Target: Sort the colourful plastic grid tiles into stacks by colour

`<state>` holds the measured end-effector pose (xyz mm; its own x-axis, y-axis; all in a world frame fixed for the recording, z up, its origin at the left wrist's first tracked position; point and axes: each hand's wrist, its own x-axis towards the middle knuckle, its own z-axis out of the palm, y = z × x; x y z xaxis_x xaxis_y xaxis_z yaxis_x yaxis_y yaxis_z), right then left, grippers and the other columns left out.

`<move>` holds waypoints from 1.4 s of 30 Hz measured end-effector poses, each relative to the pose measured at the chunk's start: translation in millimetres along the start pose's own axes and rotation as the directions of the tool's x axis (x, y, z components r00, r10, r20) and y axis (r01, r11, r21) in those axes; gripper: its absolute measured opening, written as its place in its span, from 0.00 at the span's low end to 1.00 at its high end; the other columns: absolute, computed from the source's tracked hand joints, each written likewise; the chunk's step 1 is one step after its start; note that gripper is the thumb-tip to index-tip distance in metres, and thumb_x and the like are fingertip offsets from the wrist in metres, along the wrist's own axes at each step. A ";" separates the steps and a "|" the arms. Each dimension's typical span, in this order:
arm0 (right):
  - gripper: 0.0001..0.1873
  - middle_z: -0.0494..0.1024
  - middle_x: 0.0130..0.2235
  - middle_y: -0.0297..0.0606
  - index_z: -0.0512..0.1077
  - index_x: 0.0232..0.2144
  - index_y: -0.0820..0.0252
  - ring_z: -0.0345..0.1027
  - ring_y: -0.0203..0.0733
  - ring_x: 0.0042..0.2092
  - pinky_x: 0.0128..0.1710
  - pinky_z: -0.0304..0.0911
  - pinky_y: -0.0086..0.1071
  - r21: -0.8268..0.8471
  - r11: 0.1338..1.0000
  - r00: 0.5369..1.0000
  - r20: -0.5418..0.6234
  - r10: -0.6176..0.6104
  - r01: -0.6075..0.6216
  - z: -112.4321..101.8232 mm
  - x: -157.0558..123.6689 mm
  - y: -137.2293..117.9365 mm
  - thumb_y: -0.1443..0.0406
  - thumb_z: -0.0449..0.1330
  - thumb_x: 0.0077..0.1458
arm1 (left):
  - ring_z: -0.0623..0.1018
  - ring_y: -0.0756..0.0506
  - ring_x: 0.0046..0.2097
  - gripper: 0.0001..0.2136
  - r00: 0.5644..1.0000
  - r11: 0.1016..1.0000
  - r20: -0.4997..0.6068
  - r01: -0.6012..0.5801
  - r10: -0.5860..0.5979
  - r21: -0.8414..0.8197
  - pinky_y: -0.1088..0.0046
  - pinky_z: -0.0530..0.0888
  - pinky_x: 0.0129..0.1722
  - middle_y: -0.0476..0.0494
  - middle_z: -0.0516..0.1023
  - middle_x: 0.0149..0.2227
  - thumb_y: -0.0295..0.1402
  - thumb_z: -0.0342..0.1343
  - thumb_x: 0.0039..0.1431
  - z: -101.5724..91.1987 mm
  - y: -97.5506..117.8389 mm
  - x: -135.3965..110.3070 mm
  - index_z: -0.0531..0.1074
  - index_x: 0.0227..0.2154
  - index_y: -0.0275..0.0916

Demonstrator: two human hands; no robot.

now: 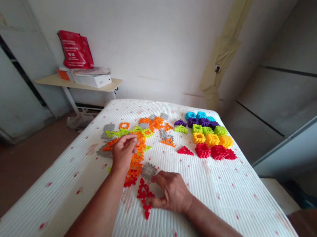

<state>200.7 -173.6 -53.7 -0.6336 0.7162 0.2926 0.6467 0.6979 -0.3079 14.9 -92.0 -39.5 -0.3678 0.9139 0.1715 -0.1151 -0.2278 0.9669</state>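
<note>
My left hand [124, 151] is over the heap of orange interlocking pieces [137, 157], its fingers curled in toward the thumb. Whether anything small sits between those fingertips is hidden. Low over the bed, my right hand [173, 191] has its thumb and index finger apart. The thumb is at the edge of some red triangular lattice pieces [143, 196], and the index finger is beside a grey square piece [148, 171]. More red pieces [130, 181] lie at the near end of the orange heap. Lime-green pieces [118, 132] spread behind my left hand.
At the right are rows of stacked pieces: blue [201, 115], purple [204, 122], green [207, 130], yellow [212, 139] and red [203, 150]. A single red triangle [186, 151] lies left of them. A side table [53, 79] with a red bag [74, 51] stands beyond the bed [207, 206].
</note>
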 end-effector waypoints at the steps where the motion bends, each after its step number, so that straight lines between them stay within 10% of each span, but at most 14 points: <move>1: 0.29 0.73 0.32 0.37 0.70 0.36 0.60 0.68 0.40 0.31 0.31 0.60 0.30 -0.033 0.999 0.999 0.042 0.002 -0.001 3.7 0.7 -7.5 0.42 0.55 0.46 | 0.64 0.56 0.19 0.13 1.000 1.000 -0.003 -0.005 0.005 -0.008 0.80 0.60 0.19 0.52 0.71 0.23 0.37 0.58 0.45 -0.4 -0.6 0.6 0.70 0.33 0.36; 15: 0.12 0.72 0.36 0.41 0.68 0.35 0.62 0.66 0.42 0.34 0.32 0.61 0.33 -0.217 0.966 0.982 0.097 0.162 -0.138 14.3 10.0 -30.9 0.61 0.56 0.49 | 0.65 0.56 0.20 0.12 0.998 1.000 0.056 0.015 -0.016 0.011 0.80 0.61 0.20 0.52 0.70 0.22 0.37 0.59 0.44 5.2 -4.3 -5.1 0.71 0.32 0.36; 25: 0.10 0.72 0.34 0.38 0.70 0.35 0.61 0.66 0.40 0.35 0.35 0.59 0.31 -0.228 0.961 0.986 0.011 0.166 -0.159 -7.2 4.9 28.2 0.62 0.57 0.49 | 0.66 0.54 0.20 0.10 0.977 0.988 0.211 -0.018 -0.015 0.154 0.78 0.63 0.20 0.51 0.72 0.23 0.37 0.57 0.47 13.8 -10.3 -14.1 0.72 0.31 0.37; 32: 0.17 0.74 0.39 0.39 0.69 0.44 0.61 0.68 0.37 0.35 0.34 0.61 0.28 0.058 0.961 0.957 -0.098 0.275 -0.270 -10.3 0.0 51.6 0.59 0.56 0.54 | 0.68 0.51 0.21 0.08 0.943 0.942 0.333 -0.104 -0.008 0.318 0.77 0.66 0.23 0.52 0.71 0.20 0.35 0.54 0.47 19.4 -14.6 -19.1 0.73 0.29 0.37; 42: 0.20 0.74 0.39 0.37 0.71 0.39 0.60 0.66 0.34 0.33 0.33 0.61 0.26 0.334 0.921 0.964 -0.099 0.247 -0.202 -14.9 -17.8 72.5 0.77 0.53 0.42 | 0.74 0.49 0.35 0.07 0.751 0.681 0.658 -0.509 0.054 0.526 0.74 0.70 0.38 0.48 0.77 0.30 0.23 0.53 0.46 22.2 -19.5 -24.4 0.74 0.27 0.39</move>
<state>265.2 -135.6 -67.7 -0.4087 0.8635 0.2957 0.5814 0.4960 -0.6450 46.6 -102.4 -58.3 0.3249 0.8951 0.3052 0.5939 -0.4443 0.6708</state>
